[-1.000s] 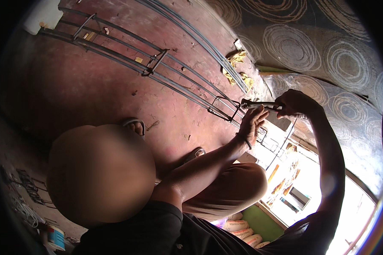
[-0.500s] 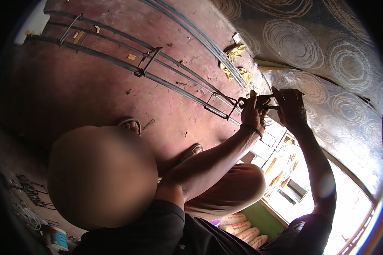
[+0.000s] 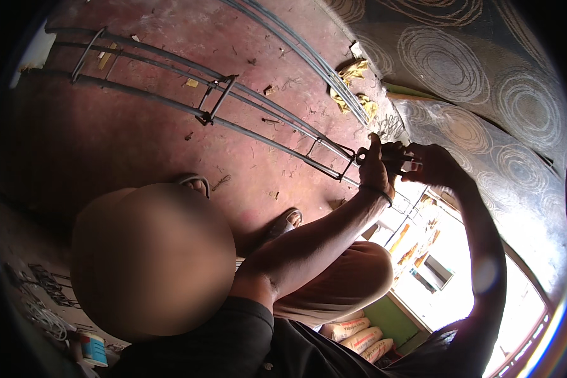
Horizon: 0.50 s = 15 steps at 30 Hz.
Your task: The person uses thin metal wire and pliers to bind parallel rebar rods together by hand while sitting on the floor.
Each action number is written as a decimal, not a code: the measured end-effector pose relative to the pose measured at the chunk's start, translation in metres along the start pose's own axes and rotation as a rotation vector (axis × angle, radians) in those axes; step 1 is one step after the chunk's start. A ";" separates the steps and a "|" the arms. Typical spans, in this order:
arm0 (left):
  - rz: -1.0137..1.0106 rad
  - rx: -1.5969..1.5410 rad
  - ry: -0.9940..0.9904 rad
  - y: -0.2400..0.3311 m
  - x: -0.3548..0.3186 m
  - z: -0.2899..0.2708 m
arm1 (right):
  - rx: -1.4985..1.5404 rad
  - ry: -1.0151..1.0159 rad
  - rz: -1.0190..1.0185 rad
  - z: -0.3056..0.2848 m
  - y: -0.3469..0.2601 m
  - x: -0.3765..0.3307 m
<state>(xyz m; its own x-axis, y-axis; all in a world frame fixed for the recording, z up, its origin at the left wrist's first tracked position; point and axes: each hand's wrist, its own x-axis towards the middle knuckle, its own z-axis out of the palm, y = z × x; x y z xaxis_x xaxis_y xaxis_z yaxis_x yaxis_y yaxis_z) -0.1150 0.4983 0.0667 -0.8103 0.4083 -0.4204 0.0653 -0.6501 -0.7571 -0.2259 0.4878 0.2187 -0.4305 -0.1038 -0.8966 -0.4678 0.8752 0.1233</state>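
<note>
1. Nearest me, I am looking over a bent knee (image 3: 334,283) and a sandalled foot (image 3: 286,220) planted on the red floor (image 3: 138,151).
2. My left hand (image 3: 375,167) is closing around the near end of the rebar cage (image 3: 246,120), at a stirrup (image 3: 346,165); the fingers are curled tight on it.
3. My right hand (image 3: 435,165) is gripping a dark tying tool (image 3: 390,154), just beside the left; I cannot tell whether any wire is in it.
4. Farther left, two stirrups are already sitting on the long bars, so I judge the tying is well along, with this end joint in hand.
5. Beyond, yellow rags (image 3: 353,85) are lying by loose bars (image 3: 296,44).
6. Against a second ago, both hands are sitting lower and closer together at the joint.
</note>
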 end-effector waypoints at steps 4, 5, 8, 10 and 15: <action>0.071 0.048 0.153 0.005 -0.019 0.035 | -0.593 0.576 -0.176 0.030 -0.030 -0.017; 0.093 0.067 0.199 0.004 -0.022 0.042 | -0.594 0.568 -0.166 0.029 -0.027 -0.018; 0.104 0.080 0.318 -0.008 -0.026 0.055 | -0.550 0.593 -0.057 0.037 -0.003 -0.019; 0.169 0.455 0.447 -0.028 -0.043 0.042 | -0.150 0.308 -0.080 0.040 0.023 -0.022; 0.465 2.010 -0.186 0.007 -0.091 0.026 | -0.395 0.292 -0.119 0.007 0.003 -0.003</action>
<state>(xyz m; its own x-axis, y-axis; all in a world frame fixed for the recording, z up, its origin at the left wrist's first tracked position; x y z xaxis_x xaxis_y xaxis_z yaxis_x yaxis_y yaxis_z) -0.0558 0.4400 0.1123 -0.9694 0.0716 -0.2348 -0.2448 -0.3556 0.9020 -0.2204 0.4944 0.2187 -0.5284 -0.3689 -0.7647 -0.7585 0.6098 0.2299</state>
